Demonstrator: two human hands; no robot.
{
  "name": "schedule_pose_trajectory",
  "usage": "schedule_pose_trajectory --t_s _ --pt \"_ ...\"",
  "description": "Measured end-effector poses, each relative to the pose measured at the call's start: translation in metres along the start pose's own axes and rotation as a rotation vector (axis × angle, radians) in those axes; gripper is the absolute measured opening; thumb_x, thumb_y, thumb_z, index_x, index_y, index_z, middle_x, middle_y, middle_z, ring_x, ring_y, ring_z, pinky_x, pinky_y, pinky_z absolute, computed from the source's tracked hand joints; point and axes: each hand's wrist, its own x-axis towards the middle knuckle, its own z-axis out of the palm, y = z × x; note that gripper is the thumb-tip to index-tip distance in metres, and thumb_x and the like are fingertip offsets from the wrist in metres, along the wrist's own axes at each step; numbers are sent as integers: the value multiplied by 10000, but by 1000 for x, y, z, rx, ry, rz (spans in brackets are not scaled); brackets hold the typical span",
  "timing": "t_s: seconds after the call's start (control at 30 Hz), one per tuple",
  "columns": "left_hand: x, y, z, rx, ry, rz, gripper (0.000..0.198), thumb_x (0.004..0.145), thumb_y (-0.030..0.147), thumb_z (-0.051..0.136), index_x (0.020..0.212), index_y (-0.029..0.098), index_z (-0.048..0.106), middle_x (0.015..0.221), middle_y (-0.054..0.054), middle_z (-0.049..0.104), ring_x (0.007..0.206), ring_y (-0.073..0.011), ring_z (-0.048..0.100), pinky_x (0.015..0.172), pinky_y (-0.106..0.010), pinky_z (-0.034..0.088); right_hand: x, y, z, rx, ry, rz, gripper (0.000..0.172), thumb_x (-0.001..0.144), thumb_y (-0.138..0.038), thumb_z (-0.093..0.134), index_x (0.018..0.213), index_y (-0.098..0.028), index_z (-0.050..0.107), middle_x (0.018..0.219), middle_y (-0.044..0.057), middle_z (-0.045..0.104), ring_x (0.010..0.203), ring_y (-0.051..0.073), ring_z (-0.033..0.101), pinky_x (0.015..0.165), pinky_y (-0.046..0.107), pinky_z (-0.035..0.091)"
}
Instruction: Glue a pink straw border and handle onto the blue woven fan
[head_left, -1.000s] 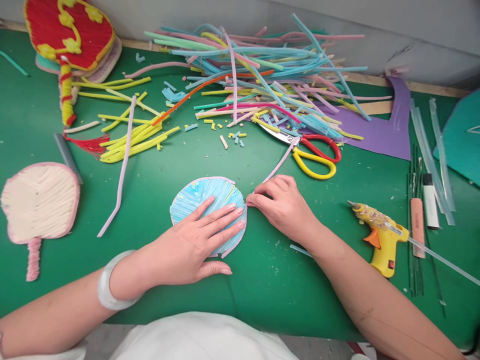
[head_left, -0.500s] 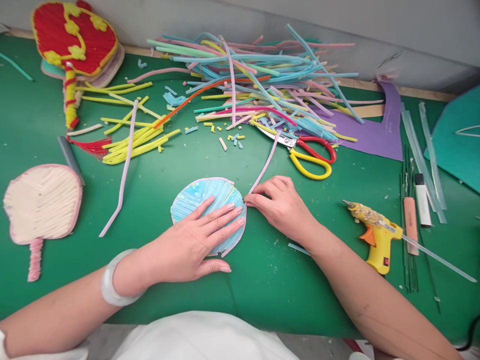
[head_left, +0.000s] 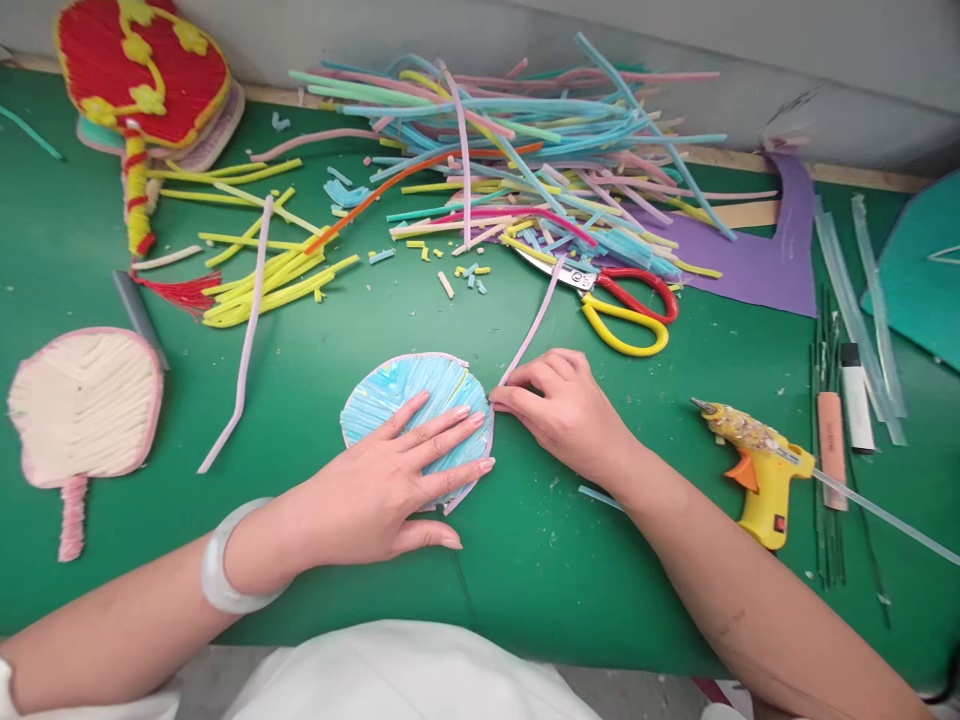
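A round fan face point(head_left: 397, 385) covered in light blue pipe cleaners lies flat in front of me, a pale pink strip along part of its edge. My left hand point(head_left: 409, 470) rests on it with fingers spread, the little finger side by the lower right rim. At the right rim, my right hand point(head_left: 551, 400) pinches a pale pink pipe cleaner point(head_left: 534, 322) against the edge. The strip's free end rises toward the scissors point(head_left: 600, 290), which have one red and one yellow handle.
A yellow glue gun point(head_left: 757, 465) lies at the right, near thin green wires point(head_left: 821, 545). Loose pipe cleaners point(head_left: 480, 130) heap at the back. A cream fan point(head_left: 86, 405) and a red fan point(head_left: 142, 70) are at the left. Another pink pipe cleaner point(head_left: 251, 310) lies nearer.
My left index finger has shifted slightly outward onto the fan's right rim. My right hand keeps its pinch at almost the same spot. The view has moved slightly.
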Motion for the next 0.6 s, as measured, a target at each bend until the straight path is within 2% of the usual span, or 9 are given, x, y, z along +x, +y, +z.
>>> schedule_pose_trajectory --t_s 0.13,0.37,0.6 --pt "1 2 2 0 24 -19 673 921 559 556 1476 202 425 1601 -178 279 1491 -327 249 1205 -610 155 0 0 0 -3 -4 3 106 960 -192 584 994 -224 678 896 18 683 847 172 533 860 350 345" --pt "2 8 3 -39 92 -53 457 953 269 526 1404 190 516 1567 -164 365 1478 -301 294 1209 -601 169 0 0 0 -2 -3 5 114 962 -188 577 987 -226 681 893 19 685 839 171 536 860 349 347" --pt "3 7 3 -38 101 -50 449 939 212 506 1385 179 536 1550 -170 394 1467 -306 318 1203 -607 187 0 0 0 -5 -4 4 121 962 -187 577 995 -228 686 892 20 683 838 170 535 858 349 350"
